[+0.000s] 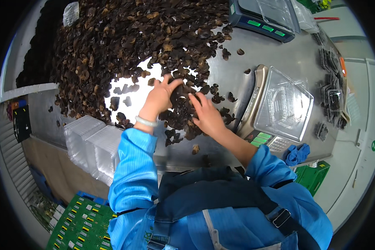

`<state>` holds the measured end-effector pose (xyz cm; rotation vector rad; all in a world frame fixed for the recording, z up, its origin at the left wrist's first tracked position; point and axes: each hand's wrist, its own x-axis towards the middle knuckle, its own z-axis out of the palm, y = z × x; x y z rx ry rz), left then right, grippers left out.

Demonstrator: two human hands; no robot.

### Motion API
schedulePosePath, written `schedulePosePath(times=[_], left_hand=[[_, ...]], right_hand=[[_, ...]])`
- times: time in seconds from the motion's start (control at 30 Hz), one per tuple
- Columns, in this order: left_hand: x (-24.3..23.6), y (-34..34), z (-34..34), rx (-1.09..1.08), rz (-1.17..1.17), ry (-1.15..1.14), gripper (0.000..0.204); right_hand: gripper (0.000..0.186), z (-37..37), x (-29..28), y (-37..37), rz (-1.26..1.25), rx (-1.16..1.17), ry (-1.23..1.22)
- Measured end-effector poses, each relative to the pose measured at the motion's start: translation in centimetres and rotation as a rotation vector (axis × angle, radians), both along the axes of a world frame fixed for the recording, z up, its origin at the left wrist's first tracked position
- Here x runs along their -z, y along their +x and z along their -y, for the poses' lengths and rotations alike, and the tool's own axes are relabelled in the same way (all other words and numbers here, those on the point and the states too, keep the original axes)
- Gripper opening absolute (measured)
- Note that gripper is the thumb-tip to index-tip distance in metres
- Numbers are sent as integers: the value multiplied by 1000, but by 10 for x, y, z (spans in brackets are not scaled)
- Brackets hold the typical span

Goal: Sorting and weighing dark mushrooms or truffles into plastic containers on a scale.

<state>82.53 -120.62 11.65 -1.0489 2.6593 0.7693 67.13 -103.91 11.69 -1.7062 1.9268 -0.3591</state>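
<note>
A broad heap of dark brown wood ear mushrooms (pixel 112 46) covers much of the metal table (pixel 233 58). Both hands reach into a smaller cluster of mushrooms (pixel 181 118) at the heap's near edge. My left hand (pixel 160 96), with a pale bangle at the wrist, has its thumb and fingers spread over the cluster's left side. Opposite it, my right hand (pixel 208 116) lies along the right side with fingers apart. Some fingertips are hidden among the pieces. Neither hand shows a mushroom gripped in it.
Right of my right hand, a clear plastic tray (pixel 284 104) sits on a scale (pixel 254 100). Another scale (pixel 264 18) stands at the back. Nested clear containers (pixel 91 143) stand by the left front edge. A crumpled blue glove (pixel 298 154) and packed trays (pixel 331 98) are at the right.
</note>
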Motion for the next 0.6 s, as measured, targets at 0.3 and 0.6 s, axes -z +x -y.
schedulePosePath(times=[0.3, 0.6], left_hand=[[-34, 30, -66, -173, -76, 185, 99], [-6, 26, -51, -251, -368, 474, 95]], right_hand=[[100, -21, 2, -12, 167, -13, -53], [82, 14, 24, -4, 530, 92, 25]])
